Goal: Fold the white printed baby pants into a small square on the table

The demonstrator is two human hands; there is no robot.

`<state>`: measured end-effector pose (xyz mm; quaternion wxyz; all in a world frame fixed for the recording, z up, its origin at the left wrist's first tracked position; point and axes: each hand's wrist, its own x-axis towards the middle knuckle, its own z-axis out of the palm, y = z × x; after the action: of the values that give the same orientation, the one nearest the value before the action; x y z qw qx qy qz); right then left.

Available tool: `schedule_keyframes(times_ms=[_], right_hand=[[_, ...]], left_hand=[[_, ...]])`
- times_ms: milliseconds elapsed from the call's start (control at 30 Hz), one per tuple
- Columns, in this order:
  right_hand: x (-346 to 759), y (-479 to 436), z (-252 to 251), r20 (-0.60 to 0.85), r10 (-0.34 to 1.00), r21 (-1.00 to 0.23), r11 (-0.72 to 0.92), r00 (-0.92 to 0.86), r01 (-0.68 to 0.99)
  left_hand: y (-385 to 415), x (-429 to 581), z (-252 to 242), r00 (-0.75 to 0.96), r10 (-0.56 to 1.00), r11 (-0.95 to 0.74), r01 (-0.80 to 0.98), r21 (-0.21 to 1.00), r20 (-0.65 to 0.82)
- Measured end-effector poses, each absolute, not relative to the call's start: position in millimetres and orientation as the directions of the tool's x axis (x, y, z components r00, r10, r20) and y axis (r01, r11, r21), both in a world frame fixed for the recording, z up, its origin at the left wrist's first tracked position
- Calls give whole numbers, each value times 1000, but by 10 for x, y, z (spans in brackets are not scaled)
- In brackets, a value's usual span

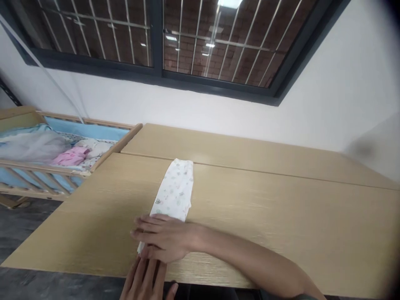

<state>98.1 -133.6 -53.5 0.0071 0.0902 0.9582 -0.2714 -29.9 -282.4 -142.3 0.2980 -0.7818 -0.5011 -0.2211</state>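
The step in hand appears to be smoothing a narrow, printed white garment (176,187) that lies lengthwise on the tabletop (243,208), its near end by the front edge. The right hand (165,237) rests palm down across its lower part, fingers extended and clenching nothing, while the left hand (145,280) sits at the near end, fingers straight, thumb apart, likewise loose. The next move probably calls for light, even pressure along the cloth, so its layers stay aligned without bunching.

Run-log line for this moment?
right hand: flat on printed cloth | left hand: at cloth's near end | cloth: on table
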Motion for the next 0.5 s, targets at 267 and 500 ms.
schedule_keyframes(times_ms=[267, 500], right_hand=[[1100, -201, -815, -63, 477, -395, 795, -877, 461], [1228, 887, -907, -26, 768, -282, 609, -640, 741]], left_hand=[[-2777, -347, -1338, 380, 671, -325, 922, -208, 636], [-2789, -380, -1309, 392, 679, -322, 919, -227, 621]])
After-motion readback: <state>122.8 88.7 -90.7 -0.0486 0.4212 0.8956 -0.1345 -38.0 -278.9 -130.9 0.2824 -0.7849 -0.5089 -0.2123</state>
